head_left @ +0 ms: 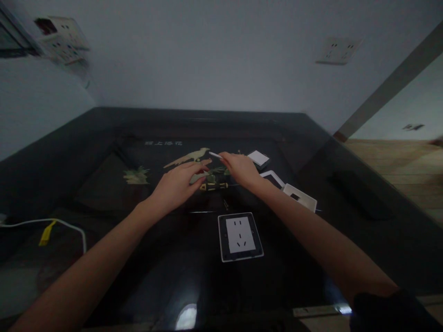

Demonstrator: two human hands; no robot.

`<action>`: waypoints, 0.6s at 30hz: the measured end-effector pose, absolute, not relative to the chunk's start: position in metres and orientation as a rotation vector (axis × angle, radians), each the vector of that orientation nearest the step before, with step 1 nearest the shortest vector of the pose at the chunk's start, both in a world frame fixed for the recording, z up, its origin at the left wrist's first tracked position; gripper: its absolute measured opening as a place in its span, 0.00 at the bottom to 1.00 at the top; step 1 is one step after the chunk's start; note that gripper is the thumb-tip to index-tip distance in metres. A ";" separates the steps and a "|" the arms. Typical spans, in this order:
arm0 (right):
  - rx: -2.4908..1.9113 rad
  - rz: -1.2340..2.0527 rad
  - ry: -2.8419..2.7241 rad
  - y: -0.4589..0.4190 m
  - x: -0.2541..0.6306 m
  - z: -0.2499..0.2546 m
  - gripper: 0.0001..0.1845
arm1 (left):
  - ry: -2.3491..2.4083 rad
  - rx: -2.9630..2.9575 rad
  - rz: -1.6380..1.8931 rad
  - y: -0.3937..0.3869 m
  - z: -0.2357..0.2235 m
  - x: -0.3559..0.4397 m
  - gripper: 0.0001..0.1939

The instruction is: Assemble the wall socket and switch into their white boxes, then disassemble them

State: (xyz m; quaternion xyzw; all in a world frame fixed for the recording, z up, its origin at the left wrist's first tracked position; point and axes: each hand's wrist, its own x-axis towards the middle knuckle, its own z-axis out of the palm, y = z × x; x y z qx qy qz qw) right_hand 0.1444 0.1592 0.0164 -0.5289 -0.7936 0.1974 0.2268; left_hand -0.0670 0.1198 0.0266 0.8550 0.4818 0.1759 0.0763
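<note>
My right hand (242, 168) is closed around a thin white flat piece (215, 155), seen almost edge-on; the fingers hide most of it. To its left, my left hand (180, 183) hovers low over the table with thumb and fingers apart. A screwdriver (215, 186) with a yellow-and-black handle lies just below the hands. Nearer to me, a wall socket (241, 235) rests face up, its white slotted centre inside a dark surround. Between socket and screwdriver are small screws (226, 204).
At the right lie a white-topped square module (259, 158), a white frame (273, 177) and a white box-like part (302, 197). The glossy black table (155, 281) bears a bird picture (187, 157). A white cable (71, 225) with a yellow tag runs at the left.
</note>
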 end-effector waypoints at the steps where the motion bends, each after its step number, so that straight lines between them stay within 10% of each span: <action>1: -1.417 0.597 -2.132 0.153 0.151 0.023 0.14 | 1.440 2.553 0.573 0.120 0.026 -0.067 0.16; 9: -1.134 1.239 -1.879 0.088 0.198 0.047 0.12 | 0.841 2.214 0.667 0.095 0.033 -0.050 0.45; 18: -1.059 1.523 -1.582 0.061 0.206 0.043 0.12 | 0.779 2.090 0.449 0.073 0.046 -0.039 0.47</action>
